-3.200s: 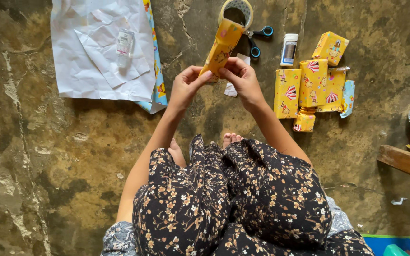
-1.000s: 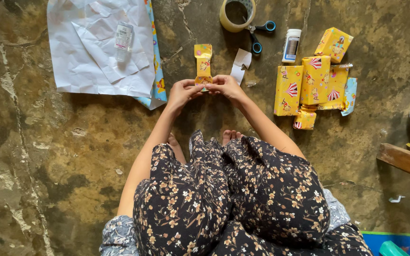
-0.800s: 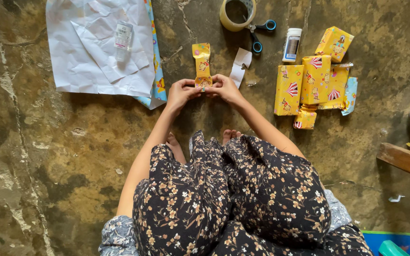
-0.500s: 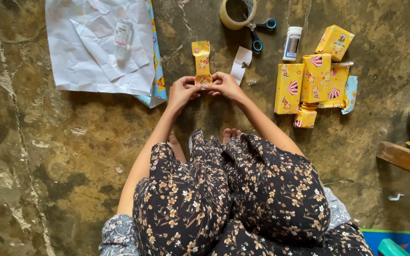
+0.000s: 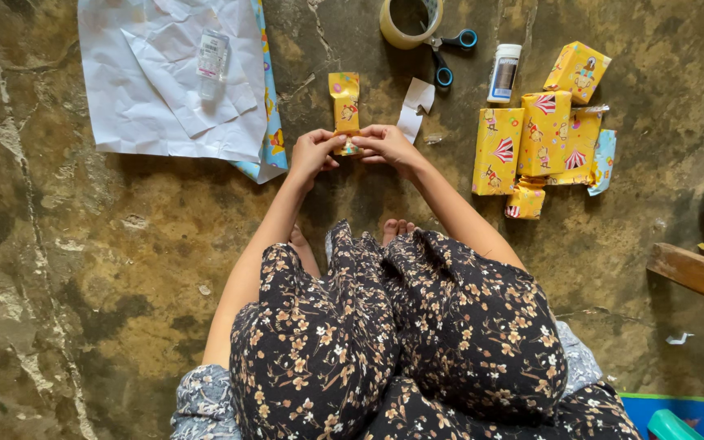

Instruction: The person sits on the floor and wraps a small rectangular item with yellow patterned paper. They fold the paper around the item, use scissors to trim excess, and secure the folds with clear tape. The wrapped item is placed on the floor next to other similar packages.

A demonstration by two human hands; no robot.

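Both hands meet over the stone floor (image 5: 83,269), pinching the near end of a small yellow wrapped parcel (image 5: 345,107) that lies flat, its far end flared and pointing away from the person. The left hand (image 5: 315,152) grips the parcel's near left corner with thumb and fingertips; the right hand (image 5: 385,143) closes on the same end from the other side, fingers curled over it. Just beyond the right hand lies a small white paper scrap (image 5: 414,104), and farther out a roll of tape (image 5: 411,19) touches a pair of blue-handled scissors (image 5: 447,55). To the right of these stands a glue stick (image 5: 503,72), beside a cluster of finished yellow parcels (image 5: 541,134), well apart from the hands. On the left, a crumpled sheet of white paper (image 5: 156,98) with a patterned edge carries a small clear bottle (image 5: 213,59). Nothing lies between the hands and the parcel; the person's floral-skirted knees (image 5: 393,326) fill the foreground.
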